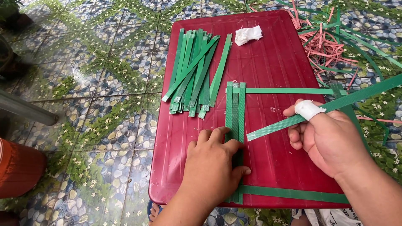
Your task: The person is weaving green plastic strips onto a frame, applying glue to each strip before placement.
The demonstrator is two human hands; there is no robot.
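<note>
My left hand (pixel 215 161) presses flat on three upright green plastic strips (pixel 235 111) laid side by side on a dark red board (pixel 276 58). A horizontal green strip (pixel 289 91) crosses their top ends, and another (pixel 293 193) crosses their bottom ends. My right hand (pixel 324 136), with white tape around one finger, pinches a long green strip (pixel 356 97) that slants from the upper right down toward the upright strips; its free end lies just right of them.
A pile of several cut green strips (pixel 194 73) lies on the board's upper left, beside a crumpled white cloth (pixel 248 34). Pink and green strip scraps (pixel 331 37) litter the tiled floor at the upper right. An orange-brown container (pixel 16 167) stands at the left edge.
</note>
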